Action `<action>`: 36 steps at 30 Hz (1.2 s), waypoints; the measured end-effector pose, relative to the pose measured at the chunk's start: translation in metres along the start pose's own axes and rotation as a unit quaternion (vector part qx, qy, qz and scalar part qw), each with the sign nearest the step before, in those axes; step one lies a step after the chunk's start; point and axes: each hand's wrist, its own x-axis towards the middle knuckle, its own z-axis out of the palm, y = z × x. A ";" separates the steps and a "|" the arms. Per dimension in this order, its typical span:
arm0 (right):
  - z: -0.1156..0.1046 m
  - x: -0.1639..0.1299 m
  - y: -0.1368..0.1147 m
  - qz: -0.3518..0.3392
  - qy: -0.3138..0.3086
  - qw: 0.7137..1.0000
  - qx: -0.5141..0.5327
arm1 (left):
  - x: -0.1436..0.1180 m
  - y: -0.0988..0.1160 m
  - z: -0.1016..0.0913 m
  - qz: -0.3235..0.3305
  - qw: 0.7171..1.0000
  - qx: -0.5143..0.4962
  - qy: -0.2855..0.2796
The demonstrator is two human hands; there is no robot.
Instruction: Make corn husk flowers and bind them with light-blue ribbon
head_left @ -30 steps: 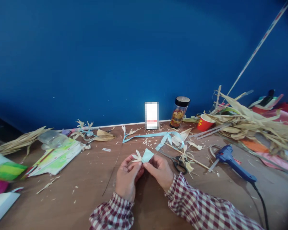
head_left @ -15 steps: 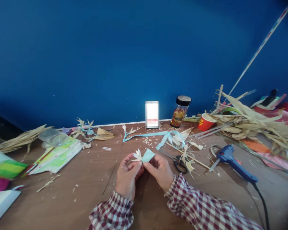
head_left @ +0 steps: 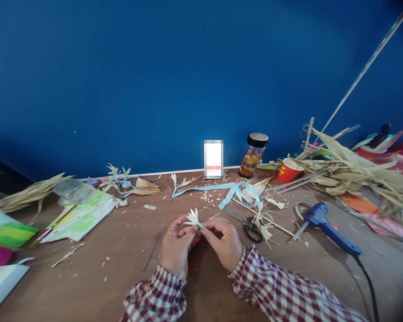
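- The left hand (head_left: 177, 243) and right hand (head_left: 224, 239) meet above the brown wooden counter (head_left: 121, 268), both pinching a small cream dried-husk flower with pointed petals (head_left: 192, 218). The fingers of each hand are closed tight at its base, where a sliver of pale blue ribbon (head_left: 201, 226) shows between the fingertips.
- The flower sits in the air just above the counter, near the middle of the view and close to the person's chest, its petals fanning up and to the left.
- The petals look thin and brittle. Too hard a squeeze, or a twist at the base, could snap or crumple one.
- Little of the ribbon is visible, so the hold on it seems slight. If one hand eases off, the wrap could spring loose or slide off the base.
- The black-handled scissors (head_left: 251, 231) lie just right of the right hand. A sideways sweep of the wrist could knock them, or catch the husk scraps beside them.
- The blue hot glue gun (head_left: 329, 228) lies further right, its black cord (head_left: 367, 281) running back beside the checked sleeve. A snagged forearm could drag the gun across the counter.
- If dropped, the flower could get lost among the pale husk shavings strewn over the counter.
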 end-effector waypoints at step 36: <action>0.011 -0.002 0.007 0.184 -0.016 0.944 0.272 | -0.005 -0.008 0.004 0.053 0.998 -0.032 -0.030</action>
